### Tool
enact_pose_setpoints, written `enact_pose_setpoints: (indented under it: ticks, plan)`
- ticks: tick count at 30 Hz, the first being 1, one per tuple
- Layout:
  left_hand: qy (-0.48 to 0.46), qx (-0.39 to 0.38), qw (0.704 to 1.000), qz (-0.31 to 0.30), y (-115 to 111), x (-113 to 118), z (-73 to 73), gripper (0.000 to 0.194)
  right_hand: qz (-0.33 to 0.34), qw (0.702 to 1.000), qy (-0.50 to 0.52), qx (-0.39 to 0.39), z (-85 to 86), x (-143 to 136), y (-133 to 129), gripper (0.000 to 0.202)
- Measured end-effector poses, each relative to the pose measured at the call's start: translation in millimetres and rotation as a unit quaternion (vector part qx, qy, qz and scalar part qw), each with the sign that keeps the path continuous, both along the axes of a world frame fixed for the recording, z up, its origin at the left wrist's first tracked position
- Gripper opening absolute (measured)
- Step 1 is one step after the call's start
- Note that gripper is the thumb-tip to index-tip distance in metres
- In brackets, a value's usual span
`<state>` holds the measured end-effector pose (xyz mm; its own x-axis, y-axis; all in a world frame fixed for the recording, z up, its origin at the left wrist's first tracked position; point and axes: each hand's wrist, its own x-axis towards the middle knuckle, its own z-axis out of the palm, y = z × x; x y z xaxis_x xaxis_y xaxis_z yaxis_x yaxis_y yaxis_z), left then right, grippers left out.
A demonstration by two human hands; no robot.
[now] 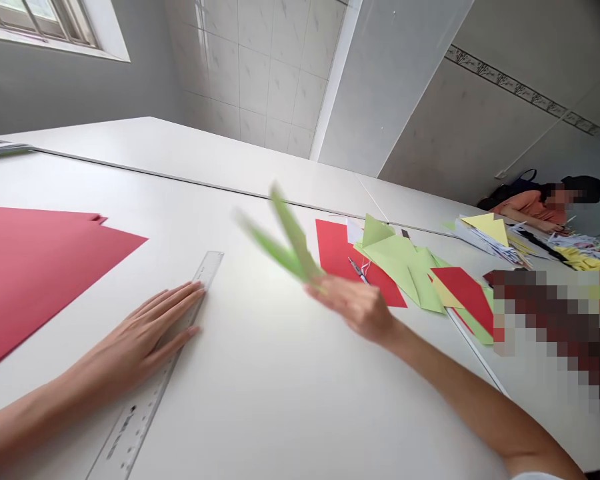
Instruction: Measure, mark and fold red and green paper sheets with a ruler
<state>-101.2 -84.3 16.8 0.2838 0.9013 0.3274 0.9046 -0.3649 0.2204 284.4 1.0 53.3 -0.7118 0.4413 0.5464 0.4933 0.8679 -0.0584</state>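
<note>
My left hand (150, 330) lies flat over a clear plastic ruler (140, 413), its fingers stretched out and the thumb a little apart. The ruler runs slantwise across the white table from the lower left. In my right hand (363, 307), raised above the table, the fingers pinch a green paper piece (293, 250) at its lower end. Two long pointed arms of it spread upward, blurred by motion; whether it is one folded piece or two strips, I cannot tell. Behind that hand, a pen (359, 270) rests on a red paper sheet (333, 250).
Large red paper sheets (40, 273) lie on the left. Light green paper pieces (397, 260) and another red piece (465, 293) are heaped at the right. A person in an orange top (533, 207) sits at the far right near paper strips (490, 240). A blurred-out area covers the right edge.
</note>
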Motion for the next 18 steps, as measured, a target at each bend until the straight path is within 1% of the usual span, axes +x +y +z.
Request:
enact_pose_setpoints:
  ticks: [1, 2, 3, 5, 7, 8, 9, 11, 13, 15, 18]
  plan:
    - [0.005, -0.037, 0.999, 0.009, 4, -4, -2.4, 0.058, 0.028, 0.999, -0.01, -0.033, -15.1, -5, -15, 0.062]
    - [0.0, -0.039, 0.999, 0.014, 8, -8, -3.8, 0.056, 0.037, 0.997, -0.01, -0.063, -27.4, -8, -27, 0.064]
    - [-0.004, -0.039, 0.999, 0.022, 10, -12, -4.1, 0.055, 0.045, 0.996, -0.011, -0.075, -36.4, -8, -35, 0.065]
    - [-0.012, -0.032, 0.999, 0.027, 9, -15, -2.5, 0.056, 0.05, 0.994, -0.013, -0.093, -45.1, -6, -44, 0.059]
    - [-0.017, -0.024, 0.999, 0.016, 0, -11, 0.3, 0.056, 0.049, 0.992, -0.01, -0.113, -45.0, -3, -49, 0.048]
    - [-0.016, -0.017, 1.0, -0.004, -6, -6, 1.6, 0.055, 0.046, 0.991, -0.005, -0.127, -43.2, -2, -51, 0.045]
    - [-0.012, -0.012, 0.999, -0.033, -14, 0, 2.6, 0.053, 0.042, 0.989, 0.001, -0.141, -41.0, -1, -53, 0.043]
    - [0.01, 0.001, 0.993, -0.119, -30, 18, 3.7, 0.05, 0.03, 0.986, 0.014, -0.163, -36.2, -3, -56, 0.041]
    - [0.037, -0.011, 0.982, -0.184, -45, 34, 4.4, 0.051, 0.015, 0.985, 0.02, -0.169, -30.8, -6, -56, 0.042]
    - [0.048, -0.022, 0.977, -0.206, -54, 45, 5.2, 0.055, -0.001, 0.985, 0.02, -0.172, -24.0, -10, -51, 0.045]
    - [0.035, -0.031, 0.977, -0.207, -58, 47, 7.1, 0.058, -0.031, 0.983, 0.015, -0.178, -12.8, -17, -32, 0.051]
